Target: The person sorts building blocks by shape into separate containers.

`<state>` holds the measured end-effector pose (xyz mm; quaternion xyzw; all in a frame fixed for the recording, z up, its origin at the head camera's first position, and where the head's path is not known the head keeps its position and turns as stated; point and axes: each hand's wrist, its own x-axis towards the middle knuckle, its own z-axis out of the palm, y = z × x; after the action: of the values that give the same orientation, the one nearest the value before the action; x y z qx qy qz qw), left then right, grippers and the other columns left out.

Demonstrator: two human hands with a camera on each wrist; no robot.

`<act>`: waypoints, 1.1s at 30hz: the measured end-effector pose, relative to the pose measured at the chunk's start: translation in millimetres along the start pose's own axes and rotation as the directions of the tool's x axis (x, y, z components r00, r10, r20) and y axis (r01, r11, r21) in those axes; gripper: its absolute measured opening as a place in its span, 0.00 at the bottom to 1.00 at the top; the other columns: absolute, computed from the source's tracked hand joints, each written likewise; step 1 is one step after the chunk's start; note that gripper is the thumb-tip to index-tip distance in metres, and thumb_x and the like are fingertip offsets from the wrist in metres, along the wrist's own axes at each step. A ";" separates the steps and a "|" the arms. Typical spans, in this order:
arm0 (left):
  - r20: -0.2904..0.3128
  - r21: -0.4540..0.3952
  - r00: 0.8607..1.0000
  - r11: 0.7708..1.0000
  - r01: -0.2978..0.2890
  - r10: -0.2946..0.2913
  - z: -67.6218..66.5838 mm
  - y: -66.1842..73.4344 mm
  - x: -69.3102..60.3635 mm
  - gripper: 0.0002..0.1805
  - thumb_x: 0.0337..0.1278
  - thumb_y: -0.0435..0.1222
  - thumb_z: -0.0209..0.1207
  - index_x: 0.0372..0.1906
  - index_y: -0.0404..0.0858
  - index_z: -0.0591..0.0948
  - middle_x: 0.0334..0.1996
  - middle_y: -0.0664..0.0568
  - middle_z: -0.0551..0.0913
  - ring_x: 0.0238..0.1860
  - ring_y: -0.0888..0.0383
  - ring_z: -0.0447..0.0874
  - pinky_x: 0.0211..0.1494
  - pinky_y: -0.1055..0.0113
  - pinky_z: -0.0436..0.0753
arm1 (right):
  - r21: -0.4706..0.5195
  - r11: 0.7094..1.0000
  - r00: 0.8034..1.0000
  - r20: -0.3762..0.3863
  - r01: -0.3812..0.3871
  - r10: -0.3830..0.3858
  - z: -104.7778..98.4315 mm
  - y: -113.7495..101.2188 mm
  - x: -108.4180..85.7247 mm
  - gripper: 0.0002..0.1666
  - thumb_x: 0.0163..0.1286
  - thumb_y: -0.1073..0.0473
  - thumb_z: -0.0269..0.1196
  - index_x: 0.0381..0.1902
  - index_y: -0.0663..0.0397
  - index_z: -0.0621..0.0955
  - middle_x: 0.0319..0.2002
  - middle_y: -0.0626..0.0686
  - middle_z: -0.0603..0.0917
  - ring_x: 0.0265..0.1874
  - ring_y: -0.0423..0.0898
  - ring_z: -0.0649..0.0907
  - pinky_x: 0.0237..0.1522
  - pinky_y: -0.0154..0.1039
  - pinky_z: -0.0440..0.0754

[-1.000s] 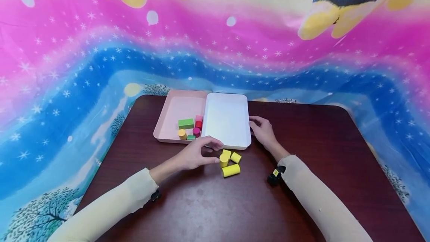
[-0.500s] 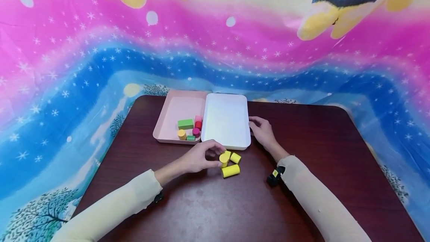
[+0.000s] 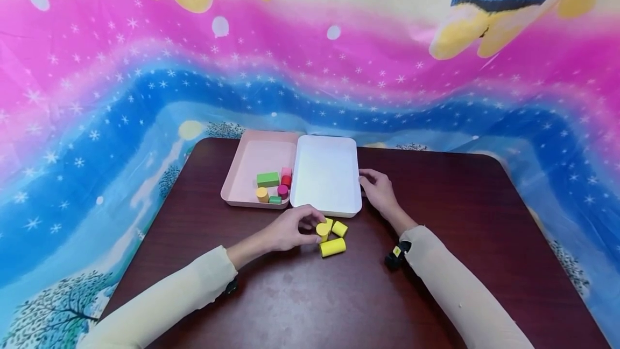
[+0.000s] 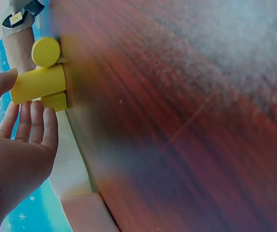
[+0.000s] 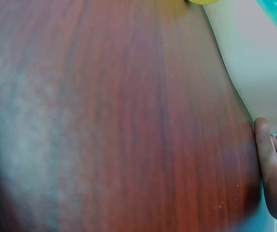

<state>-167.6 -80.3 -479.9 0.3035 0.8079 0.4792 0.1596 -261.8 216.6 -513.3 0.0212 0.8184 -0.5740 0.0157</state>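
A person's left hand (image 3: 293, 229) pinches an upright yellow cylinder (image 3: 322, 233) at a dark wooden table (image 3: 436, 198), the thumb set against one side and the fingertips against the other, with a hollow left between thumb and palm. From close by the left wrist, the four fingers show slightly separated, their tips at the cylinder's edge. The piece stands on the tabletop just in front of a white tray (image 3: 325, 176), its flat round top facing up and its color a plain, even yellow. Three more yellow pieces are gathered about it: a longer cylinder (image 3: 332, 248) lying on its side nearest the person, a shorter cylinder (image 3: 340, 228) tipped over to the right, and a yellow block (image 3: 329, 222) behind, partly hidden, its full shape impossible to tell from here. The right hand (image 3: 380, 190) rests at the right edge of the white tray, its fingers loosely extended and touching the rim. Beside that tray, on the left, a pink tray (image 3: 261, 149) carries a green block (image 3: 268, 179), a small green piece (image 3: 275, 200), an orange-yellow cylinder (image 3: 262, 194), a magenta cylinder (image 3: 283, 192), a red cylinder (image 3: 286, 181) and a pink piece (image 3: 287, 171), all grouped toward its near right corner.
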 end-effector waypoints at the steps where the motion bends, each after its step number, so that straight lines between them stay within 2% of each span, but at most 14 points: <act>1: -0.002 -0.003 1.000 1.000 0.000 0.000 0.8 0.0 0.4 0.20 0.61 0.35 0.75 0.56 0.41 0.83 0.52 0.55 0.84 0.52 0.56 0.84 0.60 0.63 0.85 | 0.002 1.000 1.000 -0.003 0.002 -0.002 0.1 0.3 -0.2 0.23 0.84 0.54 0.57 0.70 0.56 0.79 0.62 0.59 0.83 0.56 0.53 0.86 0.50 0.45 0.90; 12: -0.013 -0.017 1.000 1.000 0.001 -0.001 4.4 -0.2 0.3 0.18 0.62 0.34 0.75 0.54 0.37 0.83 0.50 0.51 0.84 0.52 0.52 0.84 0.58 0.58 0.87 | 0.000 1.000 1.000 0.001 0.002 -0.002 0.2 1.2 -1.2 0.24 0.84 0.55 0.56 0.71 0.57 0.79 0.64 0.60 0.82 0.57 0.54 0.86 0.51 0.46 0.89; 22: -0.020 -0.028 1.000 0.999 0.016 -0.016 7.5 -2.3 -1.5 0.17 0.63 0.34 0.74 0.54 0.40 0.83 0.49 0.54 0.83 0.50 0.58 0.84 0.58 0.60 0.87 | 0.006 1.000 1.000 0.008 0.000 0.000 1.6 2.1 -2.5 0.25 0.84 0.54 0.56 0.71 0.57 0.79 0.64 0.60 0.82 0.58 0.54 0.86 0.51 0.44 0.89; 33: -0.017 -0.050 1.000 0.999 0.007 -0.008 -2.6 1.4 -0.3 0.18 0.62 0.33 0.74 0.54 0.41 0.83 0.49 0.54 0.83 0.51 0.57 0.84 0.57 0.61 0.88 | 0.000 1.000 1.000 0.003 0.002 -0.002 0.2 0.6 -1.1 0.25 0.84 0.52 0.56 0.72 0.56 0.79 0.65 0.60 0.82 0.58 0.53 0.86 0.52 0.45 0.89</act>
<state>-168.3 -81.7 -477.4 0.2924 0.7981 0.5012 0.1621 -260.7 216.6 -513.9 0.0196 0.8183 -0.5742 0.0165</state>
